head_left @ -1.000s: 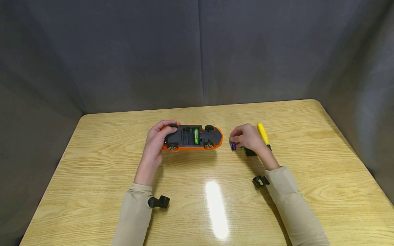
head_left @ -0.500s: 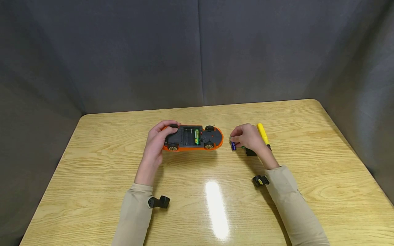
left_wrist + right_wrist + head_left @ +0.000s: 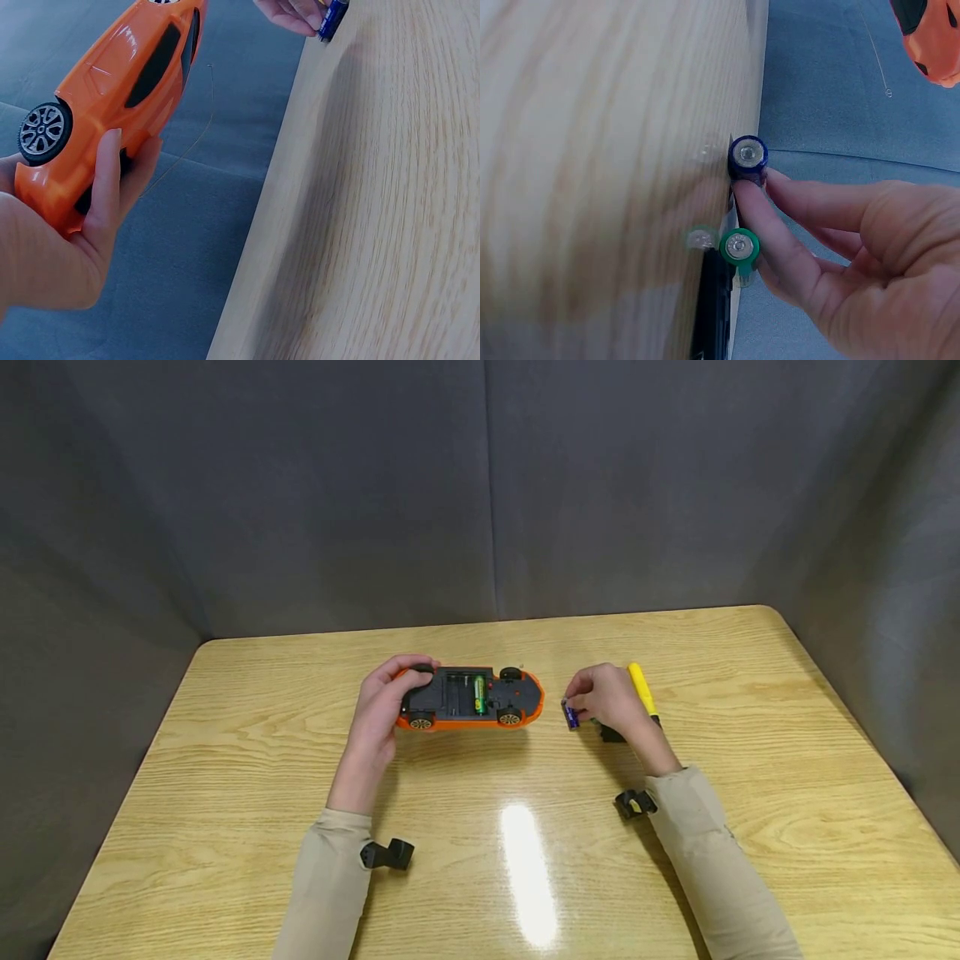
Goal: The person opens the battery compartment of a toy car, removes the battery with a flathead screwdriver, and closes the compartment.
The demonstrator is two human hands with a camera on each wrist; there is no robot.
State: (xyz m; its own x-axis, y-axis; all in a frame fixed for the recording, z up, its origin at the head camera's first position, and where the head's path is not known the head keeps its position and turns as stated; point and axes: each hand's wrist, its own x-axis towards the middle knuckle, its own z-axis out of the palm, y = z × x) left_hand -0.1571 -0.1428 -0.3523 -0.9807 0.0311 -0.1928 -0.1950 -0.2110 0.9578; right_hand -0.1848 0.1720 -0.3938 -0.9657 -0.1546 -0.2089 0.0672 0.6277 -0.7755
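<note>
My left hand [image 3: 369, 718] grips the rear of an orange toy car [image 3: 120, 82], held above the table with its black underside [image 3: 425, 696] turned up. A green battery [image 3: 480, 695] lies in the uncovered compartment; beside it are vacant slots. To the right, my right hand [image 3: 609, 697] pinches a blue battery [image 3: 748, 154] between thumb and fingers, at the tabletop; whether it still touches the wood is hard to tell. Just beside these fingers, a second green battery [image 3: 739, 247] lies on the table, mostly hidden by the hand in the head view.
A tool with a yellow handle [image 3: 641, 687] lies behind the right hand. A flat black piece [image 3: 612, 735] sits under the right wrist, partly covered. Dark cloth [image 3: 480, 493] hangs behind the wooden table [image 3: 247, 735].
The blue battery has tilted slightly between the right hand's fingers, which have shifted a little rightward. My left hand and the car stay almost still.
</note>
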